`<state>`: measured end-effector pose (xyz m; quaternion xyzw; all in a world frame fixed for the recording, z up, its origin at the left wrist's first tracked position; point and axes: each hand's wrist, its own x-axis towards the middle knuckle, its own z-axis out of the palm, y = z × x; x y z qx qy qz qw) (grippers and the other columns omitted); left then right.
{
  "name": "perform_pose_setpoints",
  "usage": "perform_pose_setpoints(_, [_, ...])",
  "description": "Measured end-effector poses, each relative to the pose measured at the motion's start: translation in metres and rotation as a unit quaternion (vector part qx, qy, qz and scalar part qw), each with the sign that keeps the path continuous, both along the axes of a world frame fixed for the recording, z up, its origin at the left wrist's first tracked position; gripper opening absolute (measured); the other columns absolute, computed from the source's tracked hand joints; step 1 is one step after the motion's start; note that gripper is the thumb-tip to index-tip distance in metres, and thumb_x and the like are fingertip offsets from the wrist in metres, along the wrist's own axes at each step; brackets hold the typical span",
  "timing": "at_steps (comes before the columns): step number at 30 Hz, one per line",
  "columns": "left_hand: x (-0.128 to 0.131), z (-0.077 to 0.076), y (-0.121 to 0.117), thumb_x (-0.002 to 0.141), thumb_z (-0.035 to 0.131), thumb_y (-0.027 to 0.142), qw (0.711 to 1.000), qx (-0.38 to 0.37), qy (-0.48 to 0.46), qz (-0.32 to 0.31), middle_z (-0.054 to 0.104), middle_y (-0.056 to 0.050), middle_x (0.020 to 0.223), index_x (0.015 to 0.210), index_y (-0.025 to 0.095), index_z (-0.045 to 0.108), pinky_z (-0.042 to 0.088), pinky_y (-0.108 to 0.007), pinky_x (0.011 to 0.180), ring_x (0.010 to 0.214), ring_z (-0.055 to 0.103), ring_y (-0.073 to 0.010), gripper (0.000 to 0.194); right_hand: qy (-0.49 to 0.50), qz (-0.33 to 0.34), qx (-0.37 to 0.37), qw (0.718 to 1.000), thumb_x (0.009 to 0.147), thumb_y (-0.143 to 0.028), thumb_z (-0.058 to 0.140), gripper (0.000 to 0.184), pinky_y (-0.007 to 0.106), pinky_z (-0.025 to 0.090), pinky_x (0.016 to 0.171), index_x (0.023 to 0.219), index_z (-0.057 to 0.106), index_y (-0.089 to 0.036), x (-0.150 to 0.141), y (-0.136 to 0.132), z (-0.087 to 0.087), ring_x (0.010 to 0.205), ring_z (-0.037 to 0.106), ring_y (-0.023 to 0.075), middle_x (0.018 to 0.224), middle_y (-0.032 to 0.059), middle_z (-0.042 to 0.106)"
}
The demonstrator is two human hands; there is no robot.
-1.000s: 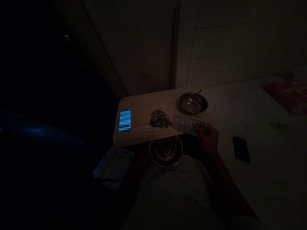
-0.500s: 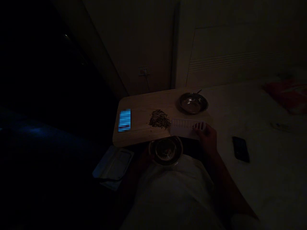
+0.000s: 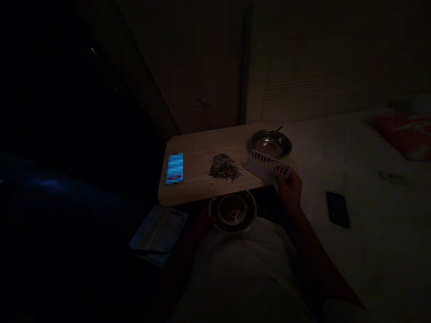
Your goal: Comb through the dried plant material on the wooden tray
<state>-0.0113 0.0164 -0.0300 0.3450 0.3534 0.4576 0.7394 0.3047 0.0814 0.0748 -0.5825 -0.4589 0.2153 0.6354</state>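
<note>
Pinching the slotted piece (image 3: 261, 169) at its right end, the right hand (image 3: 290, 186) does best with low, gentle strokes at the seed pile (image 3: 225, 167) left of it on the tabletop (image 3: 197, 150); the dimly seen left hand (image 3: 204, 220), apparently grasping the near bowl (image 3: 249, 211), should hold it steady.

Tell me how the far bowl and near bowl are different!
The far bowl stands on the table; the near bowl is in the left grip. Dark bits show in the near bowl; I see none in the far bowl. A thin handle shows by the far bowl, none by the near bowl. Both are round.
</note>
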Motion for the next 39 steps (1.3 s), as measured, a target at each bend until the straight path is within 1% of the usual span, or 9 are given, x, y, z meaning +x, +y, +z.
perform_pose_setpoints(6, [0.000,-0.002,-0.001,0.071,0.082,0.029,1.000,0.010,-0.003,0.001,0.051,-0.008,0.152,0.141,0.031,0.053,0.024,-0.056,0.118,0.145,0.035,-0.0376,0.076,-0.018,0.031,-0.008,0.999,0.081,-0.038,0.068,0.026,0.037,0.051,0.082,0.099,0.071,-0.019,-0.002,0.001,0.001,0.088,0.066,0.0228,0.095,0.0061,0.073])
perform_pose_setpoints(10, [0.001,0.004,-0.003,0.071,0.083,0.031,1.000,0.004,0.018,0.004,0.049,-0.009,0.153,0.142,0.028,0.053,0.026,-0.055,0.118,0.146,0.032,-0.0384,0.078,-0.022,0.042,-0.009,0.999,0.081,-0.037,0.068,0.026,0.036,0.051,0.082,0.099,0.072,-0.019,-0.003,0.000,0.002,0.088,0.066,0.0228,0.094,0.0053,0.073])
perform_pose_setpoints(13, [0.002,0.009,-0.003,0.071,0.083,0.032,1.000,0.002,0.016,0.013,0.048,-0.008,0.154,0.144,0.029,0.050,0.027,-0.053,0.118,0.146,0.031,-0.0375,0.081,-0.020,0.043,-0.012,0.999,0.080,-0.037,0.069,0.026,0.037,0.051,0.083,0.099,0.072,-0.019,-0.004,-0.001,0.003,0.089,0.066,0.0232,0.096,0.0053,0.074])
perform_pose_setpoints(16, [0.003,0.011,-0.002,0.069,0.084,0.032,1.000,-0.004,0.009,0.004,0.048,-0.008,0.154,0.144,0.030,0.050,0.027,-0.052,0.118,0.146,0.032,-0.0377,0.082,-0.019,0.053,-0.013,0.998,0.080,-0.037,0.069,0.024,0.036,0.051,0.080,0.096,0.072,-0.019,-0.007,-0.002,0.006,0.087,0.067,0.0234,0.093,0.0051,0.074])
perform_pose_setpoints(20, [0.003,0.009,-0.001,0.065,0.087,0.033,1.000,-0.007,0.008,0.004,0.050,-0.009,0.152,0.142,0.029,0.053,0.025,-0.054,0.119,0.145,0.032,-0.0388,0.084,-0.001,0.064,-0.019,0.998,0.079,-0.037,0.069,0.023,0.036,0.051,0.079,0.094,0.071,-0.019,-0.010,-0.004,0.010,0.084,0.067,0.0233,0.090,0.0047,0.074])
perform_pose_setpoints(26, [0.004,0.010,-0.001,0.066,0.086,0.032,1.000,-0.010,0.013,0.010,0.054,-0.008,0.148,0.140,0.029,0.055,0.027,-0.054,0.118,0.143,0.037,-0.0388,0.081,-0.011,0.061,-0.019,0.998,0.080,-0.036,0.070,0.020,0.033,0.050,0.075,0.093,0.071,-0.020,-0.009,-0.007,0.010,0.080,0.065,0.0216,0.088,0.0034,0.073])
perform_pose_setpoints(28, [0.004,0.010,-0.001,0.067,0.086,0.033,1.000,-0.003,0.006,0.006,0.054,-0.009,0.149,0.141,0.029,0.054,0.027,-0.054,0.118,0.143,0.038,-0.0393,0.081,-0.010,0.054,-0.017,0.998,0.080,-0.035,0.070,0.020,0.033,0.050,0.074,0.093,0.072,-0.020,-0.009,-0.008,0.010,0.080,0.065,0.0215,0.088,0.0032,0.073])
perform_pose_setpoints(32, [0.002,0.005,-0.001,0.070,0.084,0.032,1.000,0.013,0.016,0.006,0.047,-0.009,0.154,0.144,0.030,0.050,0.023,-0.054,0.120,0.146,0.031,-0.0380,0.082,0.002,0.055,-0.020,0.998,0.080,-0.034,0.070,0.018,0.034,0.050,0.076,0.092,0.072,-0.021,-0.009,-0.010,0.011,0.080,0.066,0.0215,0.088,0.0032,0.074])
perform_pose_setpoints(39, [0.002,-0.001,0.000,0.068,0.085,0.032,1.000,0.003,0.000,0.010,0.049,-0.009,0.152,0.142,0.030,0.052,0.023,-0.056,0.119,0.145,0.033,-0.0391,0.081,0.011,0.054,-0.017,0.998,0.079,-0.034,0.070,0.018,0.033,0.050,0.075,0.091,0.072,-0.020,-0.011,-0.010,0.009,0.080,0.066,0.0209,0.087,0.0032,0.073])
